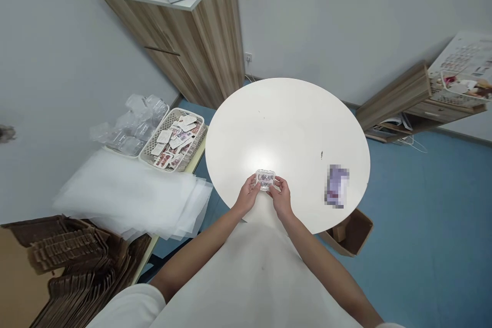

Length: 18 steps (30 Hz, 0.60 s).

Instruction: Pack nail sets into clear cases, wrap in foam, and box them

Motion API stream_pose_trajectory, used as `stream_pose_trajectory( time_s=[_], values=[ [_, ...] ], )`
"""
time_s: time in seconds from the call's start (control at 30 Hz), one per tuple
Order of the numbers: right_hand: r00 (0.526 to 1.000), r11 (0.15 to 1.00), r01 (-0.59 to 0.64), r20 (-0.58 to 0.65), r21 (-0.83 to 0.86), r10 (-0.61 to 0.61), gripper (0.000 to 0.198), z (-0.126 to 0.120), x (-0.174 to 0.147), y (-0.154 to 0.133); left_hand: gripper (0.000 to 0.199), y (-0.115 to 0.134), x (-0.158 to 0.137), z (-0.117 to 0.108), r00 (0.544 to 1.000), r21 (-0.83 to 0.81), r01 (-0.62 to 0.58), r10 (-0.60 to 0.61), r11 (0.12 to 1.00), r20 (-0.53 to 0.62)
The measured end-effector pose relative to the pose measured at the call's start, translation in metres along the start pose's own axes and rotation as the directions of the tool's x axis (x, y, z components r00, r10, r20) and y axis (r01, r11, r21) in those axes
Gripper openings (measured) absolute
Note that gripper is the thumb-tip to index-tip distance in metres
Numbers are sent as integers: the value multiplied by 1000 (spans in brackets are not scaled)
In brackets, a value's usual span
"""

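A small clear plastic case of press-on nails (pixel 265 178) is held between my two hands, over the near edge of the round white table (pixel 284 128). Two rows of purplish nails show inside it. My left hand (pixel 248 193) grips the left side of the case, thumb at its lower corner. On the opposite side my right hand (pixel 281 195) grips it the same way. Whether the case's lid is fully closed I cannot tell. A blurred purple item (pixel 337 186) lies on the table to the right.
Left of the table, a white basket (pixel 144 156) holds nail cards, beside clear plastic packaging (pixel 134 123). White translucent sheets (pixel 134 189) and folded brown cardboard (pixel 77 266) lie nearer. A cardboard box (pixel 355 233) stands on the floor; a wooden cabinet (pixel 207 36) is behind.
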State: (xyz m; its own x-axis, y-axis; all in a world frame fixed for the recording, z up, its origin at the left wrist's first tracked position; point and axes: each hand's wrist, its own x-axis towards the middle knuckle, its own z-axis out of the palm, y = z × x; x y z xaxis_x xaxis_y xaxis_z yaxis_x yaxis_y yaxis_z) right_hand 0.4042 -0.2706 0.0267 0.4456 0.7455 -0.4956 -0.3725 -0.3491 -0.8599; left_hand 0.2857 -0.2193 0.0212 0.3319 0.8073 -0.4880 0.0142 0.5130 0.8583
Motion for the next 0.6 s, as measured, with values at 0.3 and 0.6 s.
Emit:
stream_pose_trajectory(
  time_s=[0.3, 0.6],
  values=[
    [999, 966, 0, 41, -258, 11, 52, 112, 48, 1, 56, 32, 55, -89, 972, 139, 59, -25, 989, -235],
    [995, 933, 8, 91, -361, 26, 57, 186, 104, 12, 54, 55, 118, -155, 975, 269, 67, -6, 961, -220]
  ],
)
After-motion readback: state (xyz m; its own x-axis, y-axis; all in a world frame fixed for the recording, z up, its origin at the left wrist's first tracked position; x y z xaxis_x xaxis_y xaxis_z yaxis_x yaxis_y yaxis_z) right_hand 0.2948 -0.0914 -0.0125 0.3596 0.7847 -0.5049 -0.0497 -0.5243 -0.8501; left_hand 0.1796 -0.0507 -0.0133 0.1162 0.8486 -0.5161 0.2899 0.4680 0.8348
